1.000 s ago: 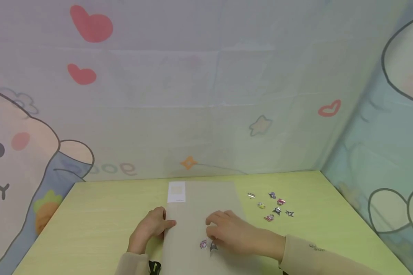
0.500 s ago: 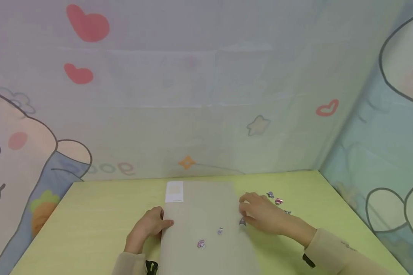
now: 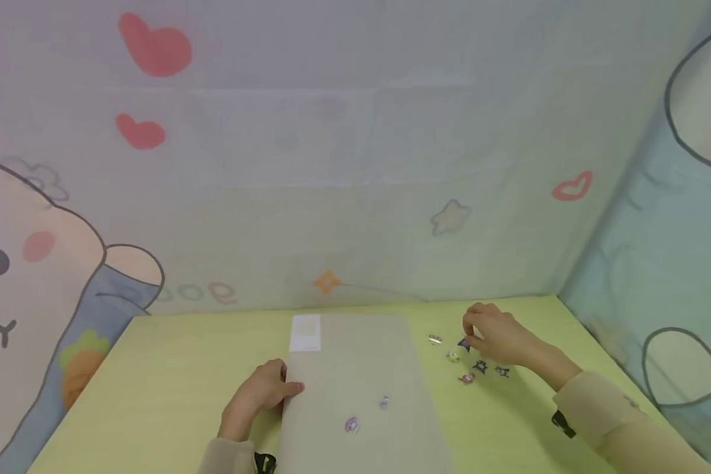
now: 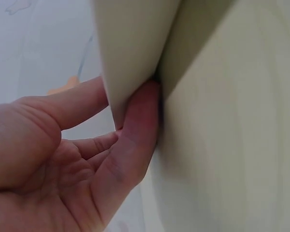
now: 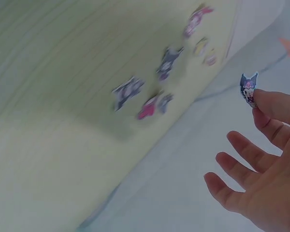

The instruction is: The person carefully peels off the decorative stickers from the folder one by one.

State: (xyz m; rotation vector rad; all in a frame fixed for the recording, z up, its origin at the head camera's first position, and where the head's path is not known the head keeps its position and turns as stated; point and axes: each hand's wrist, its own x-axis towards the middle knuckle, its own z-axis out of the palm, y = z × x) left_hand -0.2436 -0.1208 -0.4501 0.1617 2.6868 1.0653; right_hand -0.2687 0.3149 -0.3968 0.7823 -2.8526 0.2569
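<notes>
My right hand (image 3: 498,332) pinches a small dark-eared cartoon sticker (image 5: 249,89) between thumb and forefinger, above the table to the right of the board. In the right wrist view the other fingers are spread apart. A large grey board (image 3: 355,368) is gripped at its left edge by my left hand (image 3: 263,388). The left wrist view shows the thumb on one side of that edge and a finger (image 4: 140,116) tucked behind it. On the board lie a pinkish-purple sticker (image 3: 351,424) and a smaller pale purple one (image 3: 384,401).
Several cartoon stickers lie loose on the light yellow-green table (image 3: 195,368), among them a yellow one (image 3: 453,357), a red one (image 3: 467,378) and a dark one (image 3: 479,367). A white label (image 3: 305,332) sits at the board's far left corner. Printed cloth (image 3: 343,164) hangs behind.
My right hand has moved from over the board rightward and farther back, over the loose stickers, with the dark sticker in its fingers. The left hand stays at the board's edge.
</notes>
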